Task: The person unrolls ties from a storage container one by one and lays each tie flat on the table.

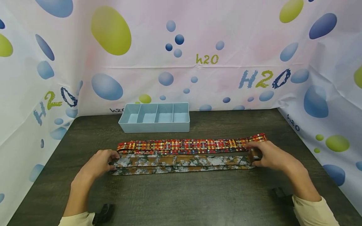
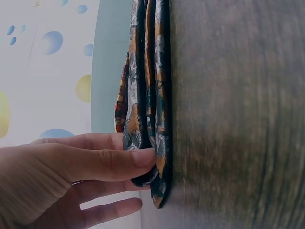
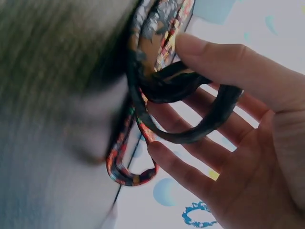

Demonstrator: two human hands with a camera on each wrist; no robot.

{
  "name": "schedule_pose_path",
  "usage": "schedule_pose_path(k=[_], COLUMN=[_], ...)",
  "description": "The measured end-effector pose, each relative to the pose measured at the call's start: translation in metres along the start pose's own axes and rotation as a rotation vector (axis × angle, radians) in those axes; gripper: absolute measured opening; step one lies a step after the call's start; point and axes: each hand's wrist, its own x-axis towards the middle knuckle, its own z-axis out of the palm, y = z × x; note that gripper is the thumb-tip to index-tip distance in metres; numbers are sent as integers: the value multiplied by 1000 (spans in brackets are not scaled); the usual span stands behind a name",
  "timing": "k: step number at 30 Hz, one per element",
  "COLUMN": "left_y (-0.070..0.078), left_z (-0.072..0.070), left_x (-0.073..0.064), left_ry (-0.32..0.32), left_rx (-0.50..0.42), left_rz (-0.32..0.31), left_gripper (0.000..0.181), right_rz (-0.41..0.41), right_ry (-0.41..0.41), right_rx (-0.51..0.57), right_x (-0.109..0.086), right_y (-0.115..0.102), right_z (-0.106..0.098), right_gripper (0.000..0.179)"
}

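Observation:
Two neckties lie folded lengthwise, one beyond the other. The nearer floral necktie (image 1: 186, 161) is brown with white and dark green. Behind it lies a red-and-yellow checked necktie (image 1: 183, 145), its looped right end visible in the right wrist view. My left hand (image 1: 97, 163) pinches the floral necktie's left end, thumb in front and fingers behind. At the other end, my right hand (image 1: 272, 155) holds the floral necktie's folded loops (image 3: 190, 129) between thumb and fingers. The thumb tip (image 3: 193, 45) lies against the folds.
A pale blue tray (image 1: 154, 128) with several compartments stands behind the neckties, near the back edge. The dark wood-grain table (image 1: 181, 197) lies under everything. A printed sheet (image 1: 147, 40) with coloured bubbles hangs at the back and both sides.

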Motion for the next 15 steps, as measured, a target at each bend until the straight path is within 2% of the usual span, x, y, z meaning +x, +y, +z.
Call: schedule_pose_path(k=[8, 15], left_y=[-1, -2], left_z=[1, 1], left_x=[0, 0], left_ry=[5, 9], left_rx=[-1, -9], left_rz=[6, 11], left_gripper=[28, 29], right_rz=[49, 136], right_ry=[40, -23], right_rx=[-33, -69], right_x=[-10, -16], right_y=[11, 29], right_z=[-12, -19], right_gripper=[63, 63])
